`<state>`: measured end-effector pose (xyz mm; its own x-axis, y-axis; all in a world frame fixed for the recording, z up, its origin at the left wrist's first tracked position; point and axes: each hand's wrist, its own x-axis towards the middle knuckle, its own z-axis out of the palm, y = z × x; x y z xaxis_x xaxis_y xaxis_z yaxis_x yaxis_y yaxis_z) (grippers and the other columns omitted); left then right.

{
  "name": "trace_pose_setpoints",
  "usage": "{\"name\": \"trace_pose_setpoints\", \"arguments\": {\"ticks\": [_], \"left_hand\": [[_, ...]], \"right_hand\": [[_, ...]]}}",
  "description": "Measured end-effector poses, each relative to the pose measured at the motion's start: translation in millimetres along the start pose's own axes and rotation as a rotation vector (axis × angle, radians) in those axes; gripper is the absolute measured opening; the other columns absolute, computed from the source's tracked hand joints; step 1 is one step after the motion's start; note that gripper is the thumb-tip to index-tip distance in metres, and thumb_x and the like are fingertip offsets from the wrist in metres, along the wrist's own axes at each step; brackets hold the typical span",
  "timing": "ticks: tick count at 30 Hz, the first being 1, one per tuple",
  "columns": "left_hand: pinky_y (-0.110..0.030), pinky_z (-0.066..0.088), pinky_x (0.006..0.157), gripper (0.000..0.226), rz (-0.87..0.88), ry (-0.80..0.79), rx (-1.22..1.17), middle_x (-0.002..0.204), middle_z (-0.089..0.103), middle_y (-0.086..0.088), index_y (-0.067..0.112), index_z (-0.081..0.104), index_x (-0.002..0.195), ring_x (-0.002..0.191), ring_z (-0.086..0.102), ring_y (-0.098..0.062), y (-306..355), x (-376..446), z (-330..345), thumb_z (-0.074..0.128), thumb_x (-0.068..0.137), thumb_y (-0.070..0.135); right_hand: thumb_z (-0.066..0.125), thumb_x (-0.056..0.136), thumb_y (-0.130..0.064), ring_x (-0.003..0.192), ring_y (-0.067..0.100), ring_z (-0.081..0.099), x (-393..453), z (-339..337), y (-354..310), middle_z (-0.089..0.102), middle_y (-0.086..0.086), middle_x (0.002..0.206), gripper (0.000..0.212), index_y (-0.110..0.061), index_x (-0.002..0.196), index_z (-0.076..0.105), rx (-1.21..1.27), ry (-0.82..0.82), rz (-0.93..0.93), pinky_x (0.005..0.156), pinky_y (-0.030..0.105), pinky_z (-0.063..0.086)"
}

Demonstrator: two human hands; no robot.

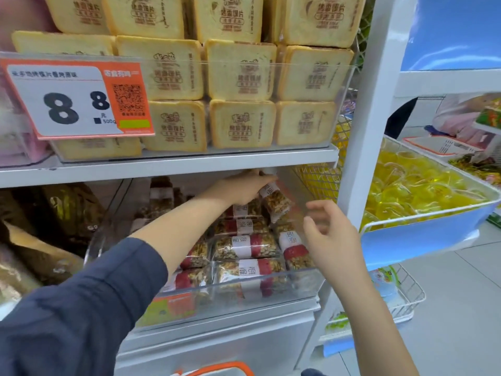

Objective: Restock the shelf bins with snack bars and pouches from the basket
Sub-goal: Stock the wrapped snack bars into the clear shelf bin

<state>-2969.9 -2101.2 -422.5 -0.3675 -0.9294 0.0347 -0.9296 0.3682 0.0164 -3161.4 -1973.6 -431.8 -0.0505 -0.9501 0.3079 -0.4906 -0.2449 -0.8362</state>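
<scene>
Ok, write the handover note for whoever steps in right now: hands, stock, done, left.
Left hand: reached deep into the clear plastic shelf bin, gripping one clear-wrapped nut bar with a red and white label at the back right.
Right hand: open, hovering at the bin's right side, holding nothing.
Done: rows of matching nut bars already lie in the bin.
Left: set down the held bar, then fetch more from the orange-rimmed basket, barely visible at the bottom edge; its contents cannot be seen.

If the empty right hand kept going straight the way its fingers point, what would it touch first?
Probably the upright snack bar that the left hand grips at the back of the clear bin. The right hand points up and left toward it, though depth is hard to judge.
</scene>
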Motion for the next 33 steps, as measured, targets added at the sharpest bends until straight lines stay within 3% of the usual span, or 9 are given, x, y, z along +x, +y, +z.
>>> {"name": "trace_pose_setpoints", "arguments": {"ticks": [3,10,12,15,21,24,26,29,33], "left_hand": [[-0.039,0.043,0.100,0.065,-0.016,-0.003,-0.014,0.158,0.004,-0.004,0.030,0.019,0.149,0.137,0.030,-0.030,1.9,19.3,13.9,0.044,0.096,0.004],[-0.037,0.041,0.097,0.057,-0.069,-0.032,-0.107,0.144,0.035,-0.008,0.025,0.030,0.146,0.119,0.045,-0.028,-45.6,-5.2,6.1,0.054,0.094,0.020],[-0.034,0.039,0.097,0.057,-0.079,-0.004,-0.108,0.141,0.043,-0.007,0.021,0.034,0.144,0.118,0.046,-0.025,-57.4,-24.4,-0.8,0.057,0.092,0.031],[-0.031,0.030,0.106,0.065,-0.070,0.079,-0.125,0.149,0.036,-0.005,0.020,0.031,0.146,0.130,0.038,-0.026,-63.3,-55.8,-7.5,0.058,0.090,0.040],[-0.029,0.039,0.092,0.064,-0.170,-0.009,-0.099,0.140,0.041,0.000,0.032,0.042,0.136,0.127,0.041,-0.020,-39.5,-101.2,-17.0,0.057,0.081,0.061],[-0.023,0.040,0.081,0.055,-0.189,-0.017,-0.252,0.121,0.048,0.009,0.035,0.044,0.128,0.116,0.048,-0.016,-42.0,-115.8,-23.3,0.064,0.080,0.053],[-0.023,0.042,0.088,0.074,-0.290,-0.007,-0.335,0.132,0.045,0.009,0.029,0.032,0.140,0.120,0.048,-0.017,-59.7,-131.0,-29.0,0.068,0.079,0.049],[-0.033,0.040,0.103,0.103,-0.452,-0.063,-0.221,0.149,0.032,-0.003,0.018,0.009,0.150,0.128,0.044,-0.026,-84.3,-150.4,-31.9,0.070,0.076,0.053],[-0.029,0.038,0.103,0.113,-0.550,-0.143,-0.263,0.157,0.018,-0.005,0.016,-0.004,0.151,0.136,0.034,-0.024,-75.5,-148.9,-32.4,0.070,0.076,0.054]], "right_hand": [[0.052,0.094,-0.014,0.079,-0.003,0.057,-0.1,-4.3,3.9,0.059,-0.019,0.091,0.019,-0.024,0.110,0.057,0.021,-0.039,-0.003,0.064,0.013,0.042],[0.051,0.095,-0.014,0.081,-0.003,0.055,-0.8,-4.0,5.4,0.058,-0.018,0.094,0.020,-0.026,0.110,0.055,-0.058,-0.101,-0.046,0.065,0.007,0.042],[0.051,0.094,-0.013,0.083,0.000,0.055,0.4,1.4,2.2,0.059,-0.014,0.094,0.021,-0.023,0.112,0.056,-0.057,-0.105,-0.052,0.070,0.012,0.044],[0.053,0.093,-0.015,0.084,0.006,0.057,4.6,15.0,-4.1,0.062,-0.007,0.098,0.023,-0.022,0.114,0.054,-0.083,-0.115,-0.074,0.078,0.029,0.048],[0.070,0.084,-0.024,0.124,0.018,0.044,17.1,63.9,-31.8,0.040,0.003,0.139,0.062,-0.032,0.137,0.039,-0.074,-0.299,-0.186,0.095,0.024,0.037],[0.073,0.081,-0.020,0.109,0.021,0.051,18.6,91.1,-43.4,0.046,0.008,0.131,0.045,-0.026,0.122,0.054,-0.097,-0.238,-0.237,0.090,0.022,0.043],[0.071,0.082,-0.016,0.088,0.019,0.048,18.3,97.6,-47.1,0.049,0.010,0.125,0.035,-0.021,0.113,0.057,-0.111,-0.167,-0.214,0.075,0.022,0.040],[0.068,0.082,-0.009,0.082,0.014,0.037,19.9,94.1,-46.0,0.046,0.010,0.123,0.031,-0.015,0.109,0.053,-0.069,-0.100,-0.151,0.072,0.024,0.036],[0.069,0.080,-0.007,0.070,0.003,0.038,21.3,93.8,-42.2,0.046,0.011,0.119,0.032,-0.011,0.106,0.051,-0.002,-0.061,-0.095,0.069,0.023,0.032]]}}
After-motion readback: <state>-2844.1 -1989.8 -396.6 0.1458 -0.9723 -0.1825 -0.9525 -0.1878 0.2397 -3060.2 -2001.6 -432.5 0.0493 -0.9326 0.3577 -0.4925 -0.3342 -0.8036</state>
